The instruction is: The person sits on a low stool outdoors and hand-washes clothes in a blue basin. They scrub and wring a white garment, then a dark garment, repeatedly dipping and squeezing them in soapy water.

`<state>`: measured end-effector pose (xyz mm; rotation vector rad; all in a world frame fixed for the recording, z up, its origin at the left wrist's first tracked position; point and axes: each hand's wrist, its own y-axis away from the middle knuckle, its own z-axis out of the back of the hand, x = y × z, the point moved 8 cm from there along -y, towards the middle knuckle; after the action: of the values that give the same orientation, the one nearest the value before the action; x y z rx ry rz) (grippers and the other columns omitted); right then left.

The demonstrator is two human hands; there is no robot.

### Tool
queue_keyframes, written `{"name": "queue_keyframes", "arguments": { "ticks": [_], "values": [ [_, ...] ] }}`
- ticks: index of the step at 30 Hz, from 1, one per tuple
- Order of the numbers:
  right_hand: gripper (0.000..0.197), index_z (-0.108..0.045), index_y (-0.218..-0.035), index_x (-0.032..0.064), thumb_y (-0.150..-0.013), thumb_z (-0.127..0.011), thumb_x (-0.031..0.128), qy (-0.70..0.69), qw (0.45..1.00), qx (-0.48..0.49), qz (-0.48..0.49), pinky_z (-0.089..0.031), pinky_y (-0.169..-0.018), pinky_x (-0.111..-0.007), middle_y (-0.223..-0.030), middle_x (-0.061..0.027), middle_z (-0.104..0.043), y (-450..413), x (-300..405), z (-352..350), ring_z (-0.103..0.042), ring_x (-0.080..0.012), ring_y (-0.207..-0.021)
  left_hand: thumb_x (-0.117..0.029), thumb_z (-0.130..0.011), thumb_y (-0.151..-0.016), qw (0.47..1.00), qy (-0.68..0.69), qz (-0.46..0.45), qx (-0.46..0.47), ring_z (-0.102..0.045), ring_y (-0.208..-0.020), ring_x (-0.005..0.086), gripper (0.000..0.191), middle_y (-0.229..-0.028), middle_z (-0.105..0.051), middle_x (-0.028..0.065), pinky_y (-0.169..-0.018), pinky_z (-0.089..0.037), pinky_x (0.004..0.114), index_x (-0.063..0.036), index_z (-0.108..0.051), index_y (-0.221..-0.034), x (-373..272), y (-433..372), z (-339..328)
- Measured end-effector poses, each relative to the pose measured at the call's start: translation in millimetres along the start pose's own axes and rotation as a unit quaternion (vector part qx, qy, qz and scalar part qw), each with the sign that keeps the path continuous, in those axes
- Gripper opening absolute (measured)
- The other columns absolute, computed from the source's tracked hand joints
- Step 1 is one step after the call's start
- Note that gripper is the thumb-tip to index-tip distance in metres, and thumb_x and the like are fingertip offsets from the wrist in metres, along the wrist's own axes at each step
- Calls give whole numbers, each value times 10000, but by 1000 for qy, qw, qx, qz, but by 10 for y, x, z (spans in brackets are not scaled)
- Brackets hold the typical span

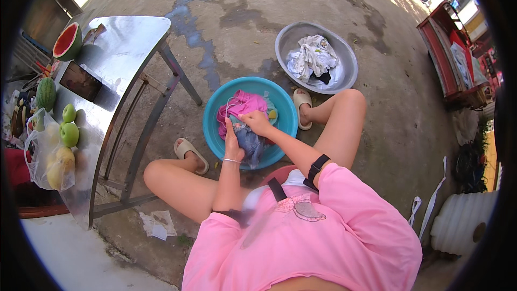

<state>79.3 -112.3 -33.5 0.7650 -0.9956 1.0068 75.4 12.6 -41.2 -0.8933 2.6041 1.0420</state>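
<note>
A turquoise plastic basin (209, 129) stands on the ground between my legs with several wet garments in it. A bright pink garment (250, 102) with a white drawstring (228, 105) lies at its far side. Nearer me is a blue-grey garment (251, 145), and pale green cloth (270, 103) with a yellow patch shows at the right. My right hand (256, 123) is closed at the near edge of the pink garment. My left hand (233, 141), a bracelet at its wrist, is beside the blue-grey cloth, thumb up at the drawstring's end; its grip is hidden.
A grey metal basin (349, 68) holding white clothes (313, 58) stands beyond my right foot. At left, a metal table (121, 44) carries a cut watermelon (68, 42), a tablet or phone (80, 81), green apples (69, 134) and a plastic bag of fruit (50, 157). Paper scraps (158, 224) lie below.
</note>
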Motion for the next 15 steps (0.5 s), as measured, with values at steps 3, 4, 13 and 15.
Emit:
{"name": "queue_keyframes", "arguments": {
  "ticks": [3,4,13,15],
  "values": [
    [472,-609,-635,45,-934,-521,399,-148,987,17,-54,-379,-553,-287,-575,4,-503,-12,-2,76,-471,-104,-563,-363,-721,-818,937,-332,-106,9,-594,-722,119,287,-748,-581,-28,-703,-490,266,-111,-583,-795,-315,113,-112],
    [484,-606,-639,47,-939,-519,417,-184,982,-2,-43,-369,-564,-270,-589,21,-487,8,71,150,-448,-80,-587,-323,-736,-812,886,-444,-132,23,-590,-723,113,265,-746,-578,-33,-695,-483,258,-108,-585,-782,-380,137,-162],
    [477,-610,-708,22,-941,-521,429,-178,972,-83,-129,-396,-617,-253,-668,2,-568,91,-474,502,-491,-84,-629,-137,-644,-877,945,-253,-183,102,-517,-716,48,125,-803,-555,-66,-655,-402,192,-93,-572,-785,-359,128,-212],
    [443,-605,-725,23,-935,-538,407,-216,960,-106,-140,-400,-610,-255,-673,4,-572,164,-421,438,-489,-79,-628,-151,-634,-889,925,-335,-176,36,-506,-701,49,135,-782,-545,-62,-641,-397,195,-88,-572,-785,-331,40,-71]
  ]
}}
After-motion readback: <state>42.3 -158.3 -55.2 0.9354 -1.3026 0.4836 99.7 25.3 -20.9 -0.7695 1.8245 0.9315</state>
